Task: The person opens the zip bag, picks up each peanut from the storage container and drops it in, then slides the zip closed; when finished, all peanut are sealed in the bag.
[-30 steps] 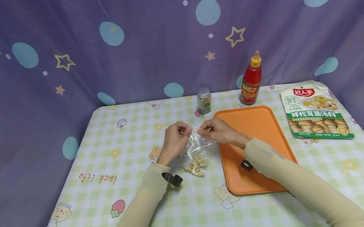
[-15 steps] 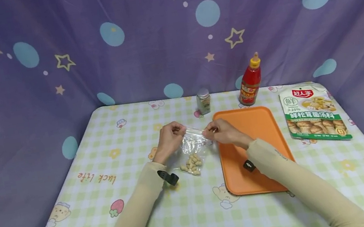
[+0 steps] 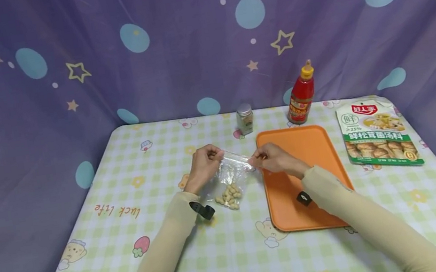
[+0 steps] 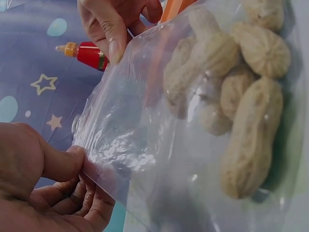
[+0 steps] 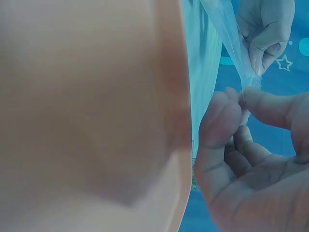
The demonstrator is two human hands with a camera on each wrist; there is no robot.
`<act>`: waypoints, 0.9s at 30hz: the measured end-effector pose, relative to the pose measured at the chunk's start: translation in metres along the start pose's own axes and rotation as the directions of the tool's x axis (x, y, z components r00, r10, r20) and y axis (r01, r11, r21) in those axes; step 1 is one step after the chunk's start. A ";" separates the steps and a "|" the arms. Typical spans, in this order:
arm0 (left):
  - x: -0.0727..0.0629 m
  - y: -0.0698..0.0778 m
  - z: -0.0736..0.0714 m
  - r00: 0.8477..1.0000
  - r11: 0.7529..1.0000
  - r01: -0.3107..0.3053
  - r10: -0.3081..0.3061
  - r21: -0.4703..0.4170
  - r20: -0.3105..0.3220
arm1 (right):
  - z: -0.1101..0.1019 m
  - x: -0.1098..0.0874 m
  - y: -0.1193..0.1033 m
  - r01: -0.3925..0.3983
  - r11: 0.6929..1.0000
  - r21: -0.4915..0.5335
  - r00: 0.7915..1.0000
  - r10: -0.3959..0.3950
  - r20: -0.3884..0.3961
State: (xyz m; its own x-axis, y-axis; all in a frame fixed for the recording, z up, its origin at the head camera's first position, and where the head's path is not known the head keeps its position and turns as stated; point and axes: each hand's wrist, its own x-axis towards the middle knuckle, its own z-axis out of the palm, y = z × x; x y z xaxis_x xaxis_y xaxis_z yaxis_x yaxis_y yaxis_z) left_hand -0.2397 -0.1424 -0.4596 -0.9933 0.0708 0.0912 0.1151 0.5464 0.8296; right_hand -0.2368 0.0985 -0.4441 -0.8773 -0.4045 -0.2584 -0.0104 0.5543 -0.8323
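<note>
A clear zip bag (image 3: 230,172) with several unshelled peanuts (image 3: 229,195) in its lower part hangs between my two hands, left of the tray. My left hand (image 3: 204,164) pinches the bag's top left corner between thumb and fingers. At the opposite top corner my right hand (image 3: 275,160) pinches the edge, above the tray's left side. The zip strip is stretched straight between them. In the left wrist view the peanuts (image 4: 253,140) show large through the film. Thumb and fingertip of the right hand (image 5: 260,159) meet on the bag's edge in the right wrist view.
An orange tray (image 3: 299,213) lies under my right forearm. Behind it stand a spice jar (image 3: 245,120) with a metal lid and a red sauce bottle (image 3: 301,98) with a yellow cap. A food pouch (image 3: 378,134) lies flat at the right. A checked cloth (image 3: 154,165) covers the table.
My hands have moved apart, the left one slightly leftward and the right one rightward. The bag's top edge has gone from bunched to stretched out, and the peanuts have shifted a little left.
</note>
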 end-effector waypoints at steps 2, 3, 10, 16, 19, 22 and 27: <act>0.001 -0.001 0.001 1.000 1.000 0.001 -0.001 -0.005 0.005 | 0.000 -0.001 0.001 -0.003 1.000 -0.012 1.000 0.002 -0.005; 0.001 -0.001 0.001 1.000 1.000 0.001 -0.001 -0.008 0.008 | 0.000 -0.001 0.001 -0.004 1.000 -0.018 1.000 0.004 -0.006; 0.002 -0.002 0.000 0.999 1.000 0.019 -0.018 -0.021 0.030 | 0.001 -0.002 0.005 0.018 0.999 -0.032 0.998 -0.020 -0.059; 0.006 -0.006 0.002 0.998 1.000 0.017 -0.017 -0.007 0.055 | 0.002 0.002 0.013 0.060 0.998 0.004 0.990 -0.059 -0.125; 0.007 -0.009 0.001 0.998 1.000 0.020 -0.021 0.007 0.054 | 0.003 0.007 0.014 0.071 0.997 0.009 0.990 -0.070 -0.122; 0.008 -0.011 -0.001 0.998 0.999 0.035 -0.035 0.003 0.050 | 0.003 0.013 0.013 0.101 0.995 -0.018 0.989 -0.103 -0.109; 0.008 -0.012 -0.007 0.993 0.995 0.094 -0.093 -0.019 0.071 | 0.003 0.026 0.006 0.136 0.985 -0.106 0.985 -0.146 -0.092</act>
State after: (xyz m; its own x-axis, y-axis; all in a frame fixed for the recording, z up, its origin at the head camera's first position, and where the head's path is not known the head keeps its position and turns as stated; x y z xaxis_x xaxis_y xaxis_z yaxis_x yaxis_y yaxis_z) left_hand -0.2494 -0.1540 -0.4648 -0.9965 0.0791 -0.0256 0.0208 0.5347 0.8448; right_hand -0.2583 0.0892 -0.4575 -0.9068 -0.4122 -0.0879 -0.1803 0.5679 -0.8031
